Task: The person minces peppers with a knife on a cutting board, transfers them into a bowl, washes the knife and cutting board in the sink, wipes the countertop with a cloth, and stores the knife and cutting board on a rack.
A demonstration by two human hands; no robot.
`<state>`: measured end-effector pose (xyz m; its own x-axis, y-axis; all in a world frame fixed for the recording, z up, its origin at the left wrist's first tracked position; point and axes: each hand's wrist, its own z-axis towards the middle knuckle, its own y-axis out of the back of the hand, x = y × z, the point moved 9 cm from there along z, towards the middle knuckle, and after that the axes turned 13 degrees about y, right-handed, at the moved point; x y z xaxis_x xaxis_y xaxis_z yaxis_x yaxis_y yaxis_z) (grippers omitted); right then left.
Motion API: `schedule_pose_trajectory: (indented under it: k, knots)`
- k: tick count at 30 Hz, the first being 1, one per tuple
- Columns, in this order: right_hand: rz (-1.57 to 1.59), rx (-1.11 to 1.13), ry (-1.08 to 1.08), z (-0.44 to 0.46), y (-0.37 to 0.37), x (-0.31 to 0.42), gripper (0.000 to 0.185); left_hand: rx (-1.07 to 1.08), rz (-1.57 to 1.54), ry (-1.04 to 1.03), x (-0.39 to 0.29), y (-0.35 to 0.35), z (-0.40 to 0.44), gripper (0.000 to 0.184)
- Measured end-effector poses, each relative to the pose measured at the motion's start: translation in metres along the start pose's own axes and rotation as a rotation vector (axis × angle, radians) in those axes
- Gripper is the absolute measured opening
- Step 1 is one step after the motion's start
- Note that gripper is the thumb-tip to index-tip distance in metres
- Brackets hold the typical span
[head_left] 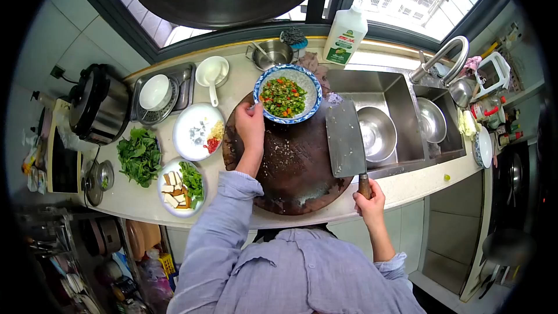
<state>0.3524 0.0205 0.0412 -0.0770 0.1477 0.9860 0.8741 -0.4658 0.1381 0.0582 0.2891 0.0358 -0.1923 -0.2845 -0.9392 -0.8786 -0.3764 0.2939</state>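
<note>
My left hand [250, 128] is closed at the near left rim of a blue-and-white bowl [313, 90]. Chopped green and red peppers [283, 97] fill the bowl, which is at the far edge of a round dark wooden chopping board [290, 168]. Small bits of food are scattered over the board. With its fingers wrapped round the wooden handle, my right hand [372, 200] grips a cleaver [345, 142]. Its broad blade is over the right side of the board, pointing away from me, with flecks stuck to it.
Left of the board are a plate with minced garlic and chopped red pepper [192, 134], a plate of sliced tofu and greens [185, 212], leafy greens [139, 157] and a pressure cooker [99, 104]. A double sink [401, 110] holding metal bowls lies right. Behind stands a white bottle [347, 35].
</note>
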Motion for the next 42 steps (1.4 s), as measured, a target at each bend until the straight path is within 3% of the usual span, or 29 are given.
schedule_pose_trajectory:
  k: [3, 4, 13, 22, 26, 32, 37, 38, 41, 42]
  knots:
    - [0.082, 0.005, -0.037, 0.009, -0.005, -0.027, 0.036, 0.448, -0.214, 0.479, 0.038, -0.041, -0.011, 0.029]
    - [0.113, 0.013, -0.048, 0.012, -0.007, -0.034, 0.036, 0.384, -0.155, 0.357, 0.025, -0.038, -0.009, 0.034]
    - [0.051, 0.313, -0.006, 0.058, -0.075, -0.024, 0.042, 0.285, -0.205, 0.182, -0.031, 0.017, 0.008, 0.027]
    - [-0.240, 0.791, -0.032, 0.060, -0.113, 0.015, 0.043, 0.263, -0.207, 0.211, -0.025, 0.040, 0.022, 0.025]
    - [-0.105, 0.686, -0.032, 0.032, -0.088, 0.002, 0.048, 0.298, -0.210, 0.265, 0.001, 0.027, 0.005, 0.025]
    - [-0.010, 0.358, -0.158, -0.014, -0.012, -0.027, 0.046, 0.317, -0.233, 0.308, 0.035, 0.003, -0.011, 0.027]
    - [0.095, 0.180, -0.184, -0.034, 0.005, -0.051, 0.044, 0.336, -0.279, 0.314, 0.042, -0.002, -0.024, 0.028]
    - [0.097, 0.167, -0.178, -0.036, 0.005, -0.053, 0.044, 0.405, -0.291, 0.390, 0.046, -0.002, -0.028, 0.030]
    - [0.069, 0.190, -0.200, -0.047, -0.005, -0.056, 0.043, 0.391, -0.234, 0.279, 0.049, 0.026, -0.025, 0.029]
    - [0.077, 0.204, -0.206, -0.052, -0.009, -0.059, 0.043, 0.372, -0.233, 0.092, 0.045, 0.036, -0.019, 0.025]
